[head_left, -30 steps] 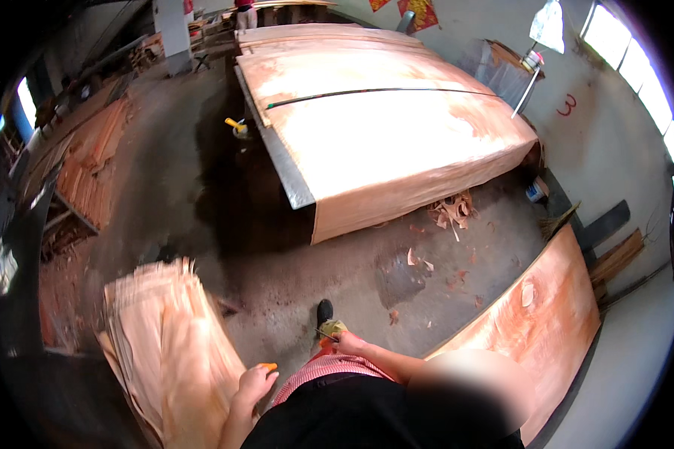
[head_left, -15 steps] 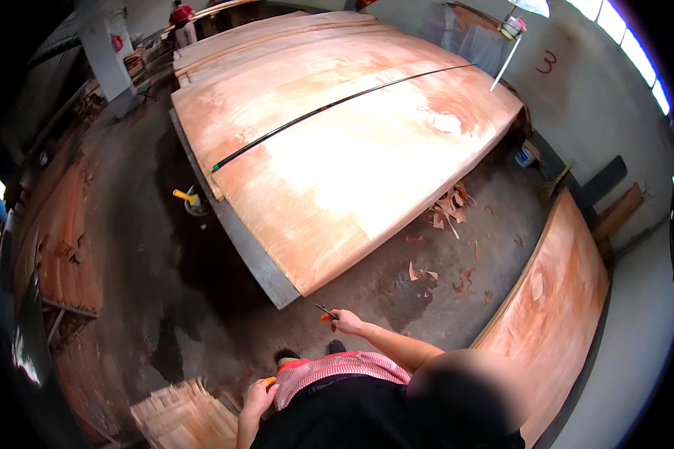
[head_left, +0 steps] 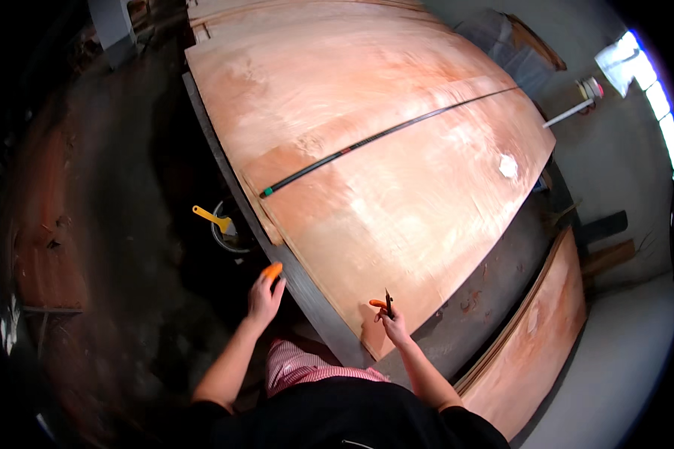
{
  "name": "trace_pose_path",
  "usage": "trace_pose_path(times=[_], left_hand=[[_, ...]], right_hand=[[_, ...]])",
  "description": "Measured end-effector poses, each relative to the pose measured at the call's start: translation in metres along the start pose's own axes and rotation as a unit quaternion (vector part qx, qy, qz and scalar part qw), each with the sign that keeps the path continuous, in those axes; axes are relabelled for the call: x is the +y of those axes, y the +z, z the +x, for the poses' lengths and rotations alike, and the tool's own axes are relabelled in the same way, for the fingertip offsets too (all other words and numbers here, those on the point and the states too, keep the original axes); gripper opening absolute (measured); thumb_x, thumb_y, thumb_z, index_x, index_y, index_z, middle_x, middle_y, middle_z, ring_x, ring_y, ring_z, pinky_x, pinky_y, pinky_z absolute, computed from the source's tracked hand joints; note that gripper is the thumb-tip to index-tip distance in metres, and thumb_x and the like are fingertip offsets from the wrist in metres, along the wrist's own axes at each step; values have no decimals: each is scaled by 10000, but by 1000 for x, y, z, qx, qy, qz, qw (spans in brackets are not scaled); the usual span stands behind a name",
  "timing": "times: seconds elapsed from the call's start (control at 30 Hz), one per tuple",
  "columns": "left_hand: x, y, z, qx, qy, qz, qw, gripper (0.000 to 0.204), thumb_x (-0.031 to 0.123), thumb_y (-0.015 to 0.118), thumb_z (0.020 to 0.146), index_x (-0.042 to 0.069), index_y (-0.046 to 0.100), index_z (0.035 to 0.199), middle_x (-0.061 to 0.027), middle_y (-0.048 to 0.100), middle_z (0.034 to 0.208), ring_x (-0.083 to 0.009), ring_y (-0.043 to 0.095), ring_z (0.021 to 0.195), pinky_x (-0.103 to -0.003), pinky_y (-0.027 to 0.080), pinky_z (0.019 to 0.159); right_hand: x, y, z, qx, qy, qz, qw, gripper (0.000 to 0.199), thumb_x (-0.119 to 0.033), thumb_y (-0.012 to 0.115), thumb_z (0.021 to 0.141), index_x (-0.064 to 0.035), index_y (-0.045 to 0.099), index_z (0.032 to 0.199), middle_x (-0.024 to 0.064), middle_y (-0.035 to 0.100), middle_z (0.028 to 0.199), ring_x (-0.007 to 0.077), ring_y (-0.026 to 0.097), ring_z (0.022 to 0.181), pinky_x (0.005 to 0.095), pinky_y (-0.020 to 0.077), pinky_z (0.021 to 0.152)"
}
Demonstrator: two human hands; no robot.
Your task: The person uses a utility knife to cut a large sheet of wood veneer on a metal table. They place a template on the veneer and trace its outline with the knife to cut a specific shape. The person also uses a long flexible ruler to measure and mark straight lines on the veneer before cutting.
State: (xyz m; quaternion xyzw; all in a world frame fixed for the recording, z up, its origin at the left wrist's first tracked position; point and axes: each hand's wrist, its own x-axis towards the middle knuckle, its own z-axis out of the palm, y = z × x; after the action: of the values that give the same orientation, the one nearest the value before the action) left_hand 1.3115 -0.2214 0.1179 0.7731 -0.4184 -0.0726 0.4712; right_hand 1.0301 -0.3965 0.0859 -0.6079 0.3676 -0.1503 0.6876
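Observation:
My left hand (head_left: 263, 299) is beside the near-left edge of the large stack of wood veneer sheets (head_left: 329, 239), its fingers closed on a small orange object (head_left: 274, 270) whose kind I cannot make out. Above the sheet's near corner, my right hand (head_left: 394, 325) grips a slim dark pointed tool (head_left: 389, 301) with an orange part (head_left: 378, 304) sticking out to the left. The tool's point is directed away from me. A long black rod (head_left: 344, 151) with a green end lies across the top sheet.
A grey board edge (head_left: 307, 288) runs under the stack. On the floor at left stands a bucket (head_left: 219, 238) with a yellow-handled scraper (head_left: 211, 218). More sheets (head_left: 528, 329) lean by the wall at right. A white pole (head_left: 569, 112) rises at the far corner.
I have come closer to the stack. My right hand and its tool have moved from over the floor to above the sheet's corner. My left hand has lifted forward toward the edge.

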Motion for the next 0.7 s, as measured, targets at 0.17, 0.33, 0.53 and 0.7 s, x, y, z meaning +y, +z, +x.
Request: trace_pose_path(times=[0.17, 0.33, 0.53, 0.7], left_hand=[[-67, -7, 165, 29, 94, 166, 981, 433, 184, 530, 741, 12, 412, 1120, -166, 437, 1110, -310, 438, 996, -364, 359, 841], [-117, 10, 205, -62, 45, 226, 971, 206, 129, 458, 747, 9, 516, 904, -122, 495, 860, -286, 487, 828, -373, 409, 700], [-67, -21, 87, -208, -89, -102, 969, 311, 180, 551, 702, 33, 518, 974, -169, 546, 913, -309, 536, 827, -365, 441, 699], [-73, -38, -31, -412, -330, -188, 828, 278, 281, 564, 763, 32, 564, 885, -72, 592, 738, -132, 545, 642, -263, 439, 598]], right_hand=[[-67, 70, 87, -29, -58, -336, 940, 341, 7, 383, 778, -92, 457, 1096, 103, 561, 845, 204, 540, 671, 301, 434, 633], [-173, 181, 200, -49, -193, -455, 868, 488, -38, 427, 752, -194, 364, 1211, 138, 559, 765, 303, 547, 697, 365, 434, 600], [-170, 282, 326, -179, -136, -627, 746, 327, -171, 444, 737, -157, 488, 1061, 127, 579, 744, 293, 567, 663, 374, 451, 554], [-127, 289, 348, -173, -110, -590, 781, 209, -257, 461, 738, -67, 542, 763, 139, 577, 771, 300, 567, 690, 388, 453, 577]])
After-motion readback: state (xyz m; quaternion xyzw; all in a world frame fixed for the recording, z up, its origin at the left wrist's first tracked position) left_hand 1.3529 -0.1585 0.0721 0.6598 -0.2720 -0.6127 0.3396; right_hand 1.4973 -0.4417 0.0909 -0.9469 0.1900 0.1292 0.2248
